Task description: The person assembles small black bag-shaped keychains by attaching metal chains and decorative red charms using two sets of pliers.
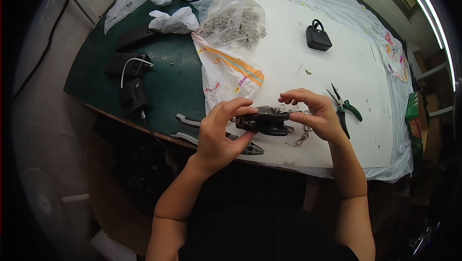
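Observation:
A small black bag [270, 125], turned on its side, is held just above the table's front edge. The fingers and thumb of my left hand [217, 133] grip its left end, where a small metal clasp [241, 122] hangs. At the bag's right end is my right hand [320, 115]; its thumb touches the bag while the curved fingers stay raised and apart from the thumb. Small metal rings and a short chain with a clasp [301, 139] lie below the right hand. Pliers with grey handles [251, 149] lie partly hidden under my left hand.
Green-handled long-nose pliers [342, 104] lie right of my right hand. Farther back stands another small black handbag [318, 37]. A clear bag of metal rings [233, 23] rests at the back middle. Black devices with a white cable [126, 71] sit on the green left side.

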{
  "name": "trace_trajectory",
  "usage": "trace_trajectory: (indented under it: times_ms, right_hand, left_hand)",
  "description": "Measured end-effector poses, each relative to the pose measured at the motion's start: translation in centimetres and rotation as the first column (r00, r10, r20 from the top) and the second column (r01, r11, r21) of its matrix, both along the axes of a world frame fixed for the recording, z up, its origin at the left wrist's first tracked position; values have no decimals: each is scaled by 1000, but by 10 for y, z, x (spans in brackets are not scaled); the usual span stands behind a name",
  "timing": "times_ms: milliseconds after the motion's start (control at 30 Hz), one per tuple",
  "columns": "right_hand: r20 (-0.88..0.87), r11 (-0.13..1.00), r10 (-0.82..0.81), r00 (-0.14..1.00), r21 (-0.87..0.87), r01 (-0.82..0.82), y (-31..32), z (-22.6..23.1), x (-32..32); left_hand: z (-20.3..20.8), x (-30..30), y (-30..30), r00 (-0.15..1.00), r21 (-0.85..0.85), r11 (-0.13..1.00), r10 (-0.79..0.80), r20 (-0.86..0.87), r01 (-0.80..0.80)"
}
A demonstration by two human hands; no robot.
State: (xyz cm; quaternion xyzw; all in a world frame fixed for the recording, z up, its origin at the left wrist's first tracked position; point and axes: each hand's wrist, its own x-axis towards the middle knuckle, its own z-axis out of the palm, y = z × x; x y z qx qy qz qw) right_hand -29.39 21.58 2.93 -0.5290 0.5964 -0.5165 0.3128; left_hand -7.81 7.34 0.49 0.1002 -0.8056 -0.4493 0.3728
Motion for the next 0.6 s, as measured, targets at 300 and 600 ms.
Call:
trace_trajectory:
  times_ms: [300, 600]
  right_hand:
    - [-236, 964, -137, 962, 192, 184, 3, 7, -34]
    - [-468, 955, 123, 875, 295, 23, -21, -3, -23]
  left_hand:
    - [20, 45, -3, 994, 168, 986, 16, -111, 3]
    - [5, 246, -34, 909, 504, 759, 383, 166, -412]
